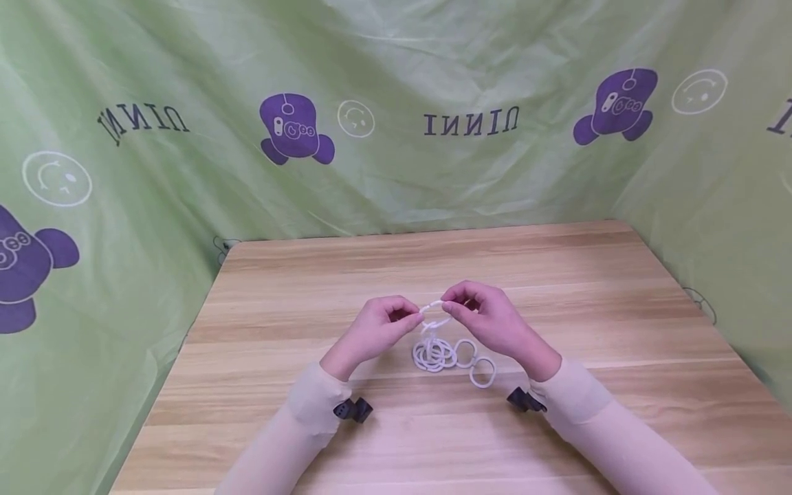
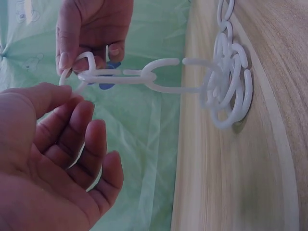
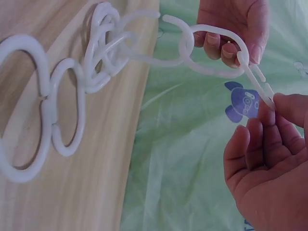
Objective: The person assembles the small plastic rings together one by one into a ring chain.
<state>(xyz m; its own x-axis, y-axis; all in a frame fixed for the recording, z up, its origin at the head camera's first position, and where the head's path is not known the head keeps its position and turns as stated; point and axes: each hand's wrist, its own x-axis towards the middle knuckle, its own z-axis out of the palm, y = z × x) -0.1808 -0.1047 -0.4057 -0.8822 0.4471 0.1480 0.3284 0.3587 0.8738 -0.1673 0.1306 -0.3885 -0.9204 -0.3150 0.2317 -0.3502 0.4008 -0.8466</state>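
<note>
Above the table, my left hand (image 1: 380,328) and right hand (image 1: 491,322) pinch opposite sides of one white split ring (image 3: 255,79) between thumb and fingertips. Through it hangs a second white ring (image 2: 115,79), which in turn carries a third ring (image 2: 166,89). That lower one reaches down to a pile of linked white rings (image 1: 427,359) on the table. Small gaps show in several of the rings, as in an open C. From the pile, two linked rings (image 1: 494,372) trail to the right and toward me.
The pale wood-grain table (image 1: 278,385) extends on all sides of the pile. A green printed curtain (image 1: 396,185) hangs behind its far edge and along both sides. Small black wrist cameras (image 1: 353,410) sit at both cuffs, close over the tabletop.
</note>
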